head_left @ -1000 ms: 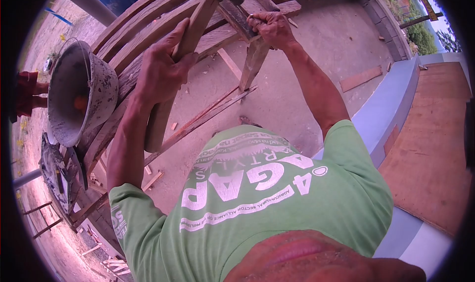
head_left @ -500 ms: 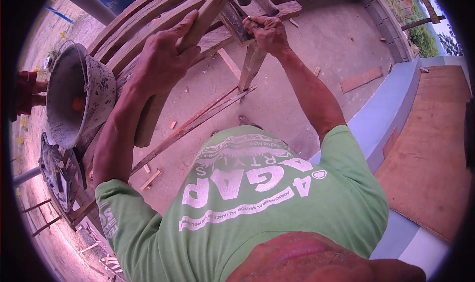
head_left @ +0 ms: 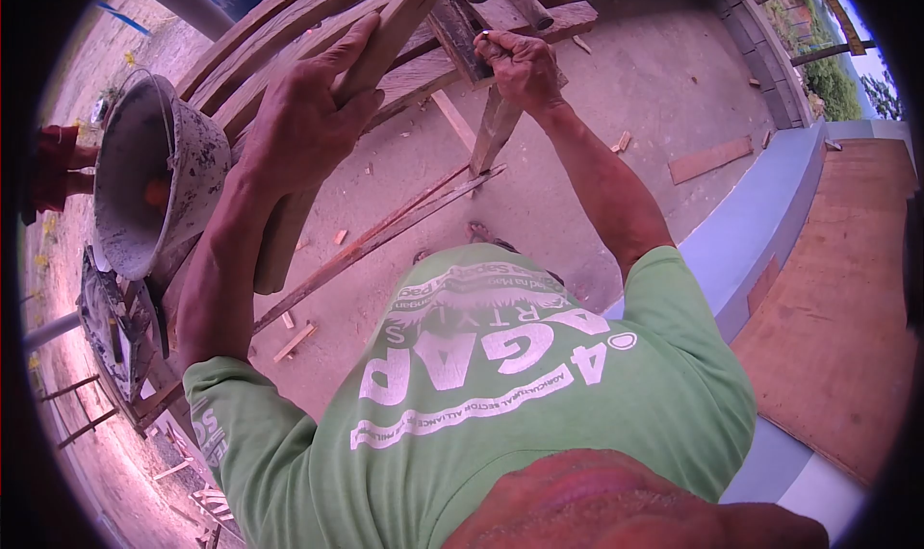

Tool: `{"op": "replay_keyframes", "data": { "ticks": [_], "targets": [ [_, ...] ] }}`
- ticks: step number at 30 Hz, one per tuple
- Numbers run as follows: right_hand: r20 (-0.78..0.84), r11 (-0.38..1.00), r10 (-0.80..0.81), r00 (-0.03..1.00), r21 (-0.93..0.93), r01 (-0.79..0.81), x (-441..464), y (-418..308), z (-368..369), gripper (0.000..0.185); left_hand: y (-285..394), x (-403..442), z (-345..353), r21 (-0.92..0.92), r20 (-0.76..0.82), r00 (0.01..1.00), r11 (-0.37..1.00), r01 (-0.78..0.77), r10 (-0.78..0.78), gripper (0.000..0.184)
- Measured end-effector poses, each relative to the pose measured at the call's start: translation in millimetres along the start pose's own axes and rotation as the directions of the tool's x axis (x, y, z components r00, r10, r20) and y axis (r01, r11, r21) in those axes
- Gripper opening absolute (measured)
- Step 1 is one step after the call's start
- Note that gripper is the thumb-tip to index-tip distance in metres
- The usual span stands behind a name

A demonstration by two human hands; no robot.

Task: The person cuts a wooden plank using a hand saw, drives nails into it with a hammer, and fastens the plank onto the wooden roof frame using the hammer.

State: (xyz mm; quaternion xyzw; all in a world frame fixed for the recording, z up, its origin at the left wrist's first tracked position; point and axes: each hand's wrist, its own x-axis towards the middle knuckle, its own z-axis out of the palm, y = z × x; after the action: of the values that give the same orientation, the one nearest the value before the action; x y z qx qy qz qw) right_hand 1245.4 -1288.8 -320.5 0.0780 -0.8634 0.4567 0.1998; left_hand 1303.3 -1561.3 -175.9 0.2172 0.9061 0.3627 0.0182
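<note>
In the head view, we see both hands at work at the near edge of a slatted wooden tabletop [head_left: 260, 51]. Our left hand [head_left: 310, 111] is wrapped around the wooden handle of a hammer [head_left: 387, 39], its forefinger and thumb lying against the shaft. The handle slants up and to the right, ending near a dark head that is partly cut off by the top of the view; its butt shows below, beside our left forearm.

Our right hand [head_left: 520, 68] is closed narrow, with thumb and forefinger pinched at the end of a dark wooden beam [head_left: 457, 34]. A tiny pale spot shows at the fingertips, too small for us to tell what it is. Just under that hand, a wooden post [head_left: 496, 130] slopes down toward the floor, where long thin strips [head_left: 385, 229] lie at its foot.

To the left of our left arm, we see a stained bucket [head_left: 197, 169] tipped toward us, with something orange inside it. Beyond the bucket, at the left edge, is a person in red [head_left: 53, 169]. On our right, well apart from the hands, a brown plywood panel [head_left: 828, 299] lies beside a pale blue ledge [head_left: 770, 227].
</note>
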Motion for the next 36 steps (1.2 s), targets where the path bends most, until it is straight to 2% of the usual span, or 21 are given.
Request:
{"op": "replay_keyframes", "data": {
  "ticks": [2, 5, 8, 11, 12, 14, 17, 19, 24, 27, 29, 32, 34, 36],
  "targets": [
    [-0.006, 1.000, -0.011, 1.000, 0.013, 0.011, -1, -2, -1, 0.022, 2, 2, -1, -0.006, -0.035, 0.999, 0.999, -0.035, 0.034, 0.069],
    [0.041, 0.999, 0.018, 0.999, -0.048, -0.016, 0, -2, -2, 0.024, -30, 8, 19, 0.184, 0.040, 0.966, 0.948, -0.259, 0.256, 0.069],
    [0.135, 0.983, 0.130, 0.982, -0.147, -0.110, 6, -10, -11, 0.027, -25, 15, 2, 0.092, 0.150, 0.974, 0.978, -0.188, 0.173, 0.066],
    [0.064, 0.993, 0.021, 0.998, -0.114, -0.014, 8, -8, -7, 0.028, 12, 20, -28, -0.073, 0.127, 0.987, 0.991, 0.108, -0.099, 0.067],
    [0.067, 0.994, 0.008, 0.998, -0.110, -0.001, 8, -9, -6, 0.026, 20, 22, -30, -0.082, 0.022, 0.998, 0.995, 0.063, -0.061, 0.067],
    [0.077, 0.994, -0.022, 0.997, -0.108, 0.030, 9, -13, -8, 0.025, 14, 27, -20, -0.041, 0.065, 0.996, 0.998, 0.056, -0.053, 0.065],
    [0.208, 0.903, -0.170, 0.963, -0.359, 0.236, 10, -8, -12, 0.024, 9, 31, -15, -0.003, 0.161, 0.987, 1.000, 0.020, -0.019, 0.062],
    [0.170, 0.923, -0.147, 0.975, -0.331, 0.197, 13, -8, -7, 0.025, 7, 30, -15, 0.012, 0.245, 0.970, 1.000, 0.005, -0.008, 0.059],
    [0.146, 0.955, -0.059, 0.988, -0.279, 0.098, 14, -12, -5, 0.024, 13, 47, -27, -0.053, 0.003, 0.998, 0.996, 0.065, -0.065, 0.060],
    [0.175, 0.948, -0.012, 0.984, -0.311, 0.067, 15, -19, -8, 0.025, -12, 42, 10, 0.063, 0.188, 0.981, 0.996, -0.058, 0.045, 0.061],
    [0.191, 0.944, 0.017, 0.982, -0.327, 0.047, 6, -18, -9, 0.026, -16, 42, 8, 0.139, 0.180, 0.981, 0.985, -0.100, 0.074, 0.063],
    [-0.072, 0.902, -0.171, 0.983, -0.413, 0.127, -22, -26, 9, 0.036, -3, 39, -7, 0.082, 0.177, 0.984, 0.996, -0.031, 0.016, 0.065],
    [-0.063, 0.799, -0.197, 0.978, -0.588, 0.123, -32, -32, 24, 0.046, 5, 37, -8, -0.018, 0.183, 0.982, 0.998, 0.054, -0.050, 0.067],
    [-0.012, 0.722, -0.176, 0.984, -0.681, 0.121, -33, -27, 34, 0.057, 5, 38, -9, 0.017, 0.222, 0.965, 0.990, 0.141, -0.141, 0.065]
  ]
}}
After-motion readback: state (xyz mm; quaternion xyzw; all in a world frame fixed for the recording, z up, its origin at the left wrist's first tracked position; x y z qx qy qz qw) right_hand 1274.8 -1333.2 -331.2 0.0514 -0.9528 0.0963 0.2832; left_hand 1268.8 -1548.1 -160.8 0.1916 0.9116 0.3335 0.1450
